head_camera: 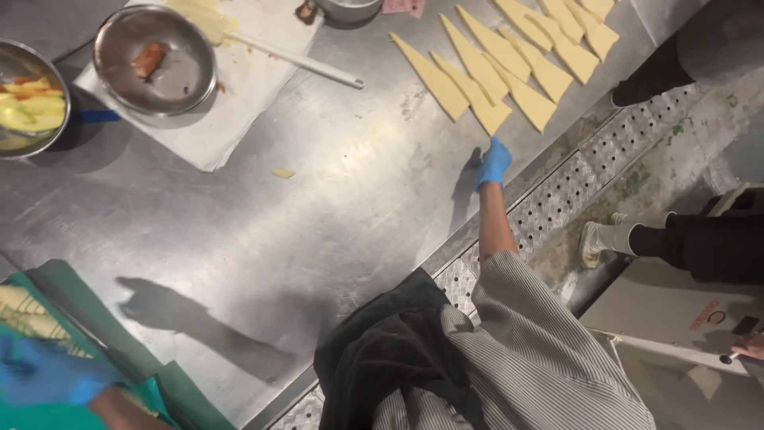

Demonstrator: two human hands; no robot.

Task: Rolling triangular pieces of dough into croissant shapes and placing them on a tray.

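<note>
Reaching right hand (493, 163) — gloved fingers (498, 151) together, near dough triangles (477, 95).

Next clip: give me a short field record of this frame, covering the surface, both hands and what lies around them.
surface: steel table
right hand: blue glove, open, holds nothing, just short of the dough triangles
left hand: blue glove, blurred, over a green sheet; grip unclear
near bowl: on white paper, holds a reddish scrap
far bowl: holds yellow slices
other: white stick on the paper; another person's legs beside the table
</note>
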